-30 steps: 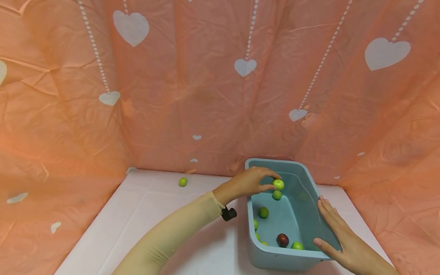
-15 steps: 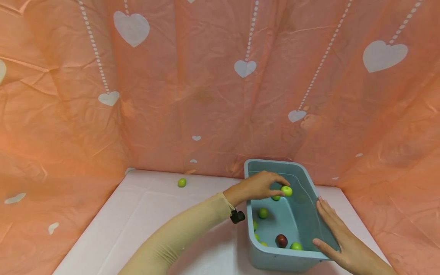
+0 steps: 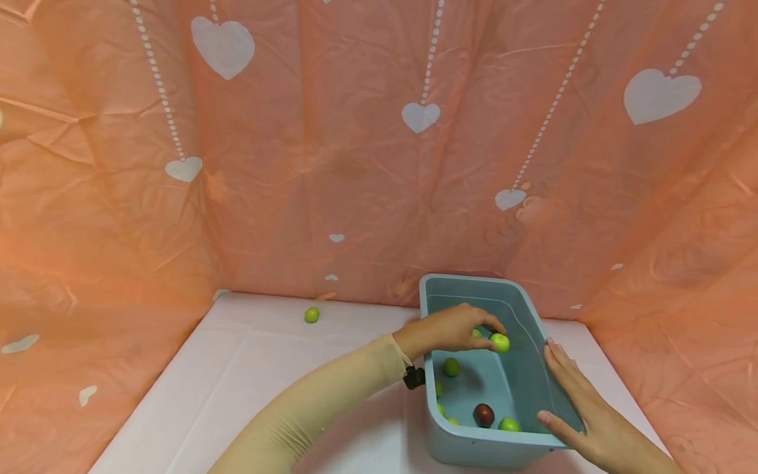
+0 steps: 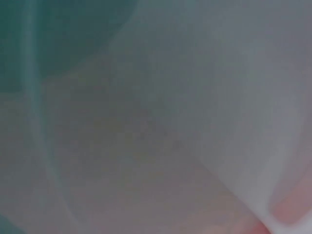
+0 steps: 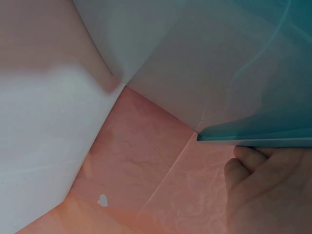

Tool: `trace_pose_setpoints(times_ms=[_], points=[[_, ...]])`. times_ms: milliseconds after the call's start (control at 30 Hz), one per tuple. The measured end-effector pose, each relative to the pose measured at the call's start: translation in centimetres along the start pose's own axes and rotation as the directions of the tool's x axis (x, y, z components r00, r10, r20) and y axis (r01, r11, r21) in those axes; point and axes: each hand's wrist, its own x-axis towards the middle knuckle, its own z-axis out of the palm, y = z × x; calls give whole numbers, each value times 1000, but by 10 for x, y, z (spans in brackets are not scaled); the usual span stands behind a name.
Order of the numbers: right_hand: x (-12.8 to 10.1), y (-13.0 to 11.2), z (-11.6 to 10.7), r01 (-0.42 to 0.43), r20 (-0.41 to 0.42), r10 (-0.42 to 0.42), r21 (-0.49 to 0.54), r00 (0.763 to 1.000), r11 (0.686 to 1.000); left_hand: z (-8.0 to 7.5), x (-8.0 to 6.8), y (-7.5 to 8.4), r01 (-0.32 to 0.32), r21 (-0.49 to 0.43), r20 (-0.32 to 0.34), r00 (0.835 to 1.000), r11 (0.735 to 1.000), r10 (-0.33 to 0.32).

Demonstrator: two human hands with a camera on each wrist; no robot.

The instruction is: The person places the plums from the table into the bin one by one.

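Pinching green fruit point(image 3: 500, 342), left hand point(image 3: 453, 328) inside blue bin point(image 3: 535, 327)

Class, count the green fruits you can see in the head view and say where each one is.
8: one on the table; one pinched in the left hand; one behind that hand; five on the bin floor. More may be hidden.

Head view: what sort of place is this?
Likely a staged recording booth, not a kitchen: wrinkled pink heart-print cloth as backdrop, a white-covered table, and one blue tub of small green fruit.
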Motion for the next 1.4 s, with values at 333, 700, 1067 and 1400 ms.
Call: trace_pose_setpoints(times_ms=[333,700,1067,1400], points=[[0,0,-1,1,4,-1,5,1000,1000,6,5,0,-38,27,112,993,999,35],[0,-2,-2,-20,23,19,17,1000,1000,11,7,-1,-114,97,229,969,989,89],[0,-2,-1,-24,16,24,9,1000,1000,14,6,1,-76,98,333,942,992,39],[1,-2,-2,-6,11,6,7,1000,1000,14,6,-1,-100,-8,406,909,995,95]])
